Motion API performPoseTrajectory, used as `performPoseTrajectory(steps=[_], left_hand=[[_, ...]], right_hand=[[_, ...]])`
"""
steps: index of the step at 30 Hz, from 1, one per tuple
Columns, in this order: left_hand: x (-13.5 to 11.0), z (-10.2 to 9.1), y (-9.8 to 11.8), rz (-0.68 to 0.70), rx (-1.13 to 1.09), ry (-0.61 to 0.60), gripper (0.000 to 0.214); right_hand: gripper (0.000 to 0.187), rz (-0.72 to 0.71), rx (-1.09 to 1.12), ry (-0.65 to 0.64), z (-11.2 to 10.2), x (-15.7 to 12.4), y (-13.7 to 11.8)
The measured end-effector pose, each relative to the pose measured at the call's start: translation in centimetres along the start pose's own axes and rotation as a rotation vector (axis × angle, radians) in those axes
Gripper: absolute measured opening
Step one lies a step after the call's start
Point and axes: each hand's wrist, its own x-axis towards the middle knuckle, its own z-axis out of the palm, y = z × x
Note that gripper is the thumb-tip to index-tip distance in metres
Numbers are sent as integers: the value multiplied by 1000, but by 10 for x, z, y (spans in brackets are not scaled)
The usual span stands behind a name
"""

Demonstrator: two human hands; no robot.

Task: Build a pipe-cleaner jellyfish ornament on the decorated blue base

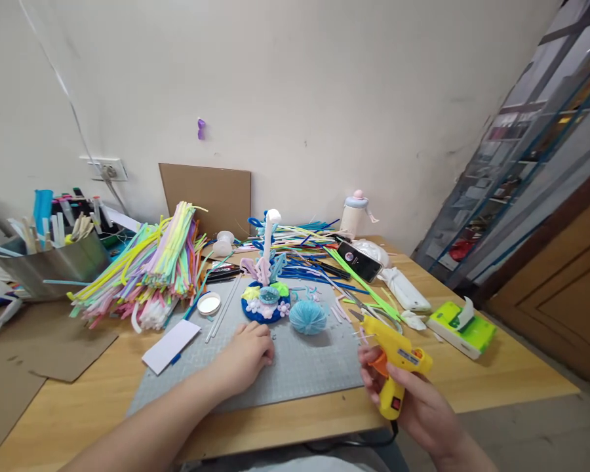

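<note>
My right hand [423,400] is wrapped round the handle of a yellow glue gun [398,347], with fingers at its orange trigger. The gun's nozzle points left over the mat's right side. My left hand [248,354] rests on the grey cutting mat [299,377], fingers curled; whatever they may hold is hidden. Just beyond it stands a pipe-cleaner craft [267,298] with a round dark blue base, small flowers, a yellow star and an upright white stem with a curved top. A light blue fluffy ball [307,317] sits to its right.
Bundled pastel pipe cleaners [162,262] and a metal bin of tools [54,265] stand left. A white card [171,346] and a white round lid [209,303] lie nearer. At right are a phone [358,261], a green tissue pack [462,328] and a bottle [354,213].
</note>
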Motion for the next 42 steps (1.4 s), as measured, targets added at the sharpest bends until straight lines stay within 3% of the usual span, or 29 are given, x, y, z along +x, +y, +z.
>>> performPoseTrajectory(steps=[3, 8, 11, 13, 15, 17, 20, 24, 27, 34, 39, 42], left_hand=[[2, -11, 13, 10, -180, 82, 9], [17, -12, 26, -131, -892, 134, 16], [22, -2, 22, -255, -1122, 174, 24], [20, 0, 19, -349, -1138, 225, 27], [17, -1, 18, -399, -1126, 256, 26], [14, -4, 18, -410, -1131, 267, 25], [13, -7, 20, -429, -1144, 268, 24], [12, -4, 21, -442, -1144, 247, 25], [11, -2, 22, -430, -1173, 234, 25], [3, -2, 30, -301, -1287, 194, 30], [0, 0, 30, -255, -1310, 176, 25], [0, -2, 31, -255, -1300, 155, 24]], right_hand=[[18, -34, -18, 4, 4, 7, 7], [19, -27, -43, -72, 17, 24, 18], [15, -137, -46, 47, 17, 34, 9], [12, -272, -21, 163, 12, 39, -7], [12, -430, 39, 207, 4, 42, -27], [11, -501, 56, 195, -2, 43, -41], [12, -374, -67, 70, -6, 41, -35], [24, -67, -173, -129, 4, 35, 10], [33, 20, -68, -117, 18, 32, 39], [46, 72, 14, -97, 36, 25, 63], [48, 47, -84, -75, 29, 21, 70], [49, -17, -182, -128, 17, 19, 78]])
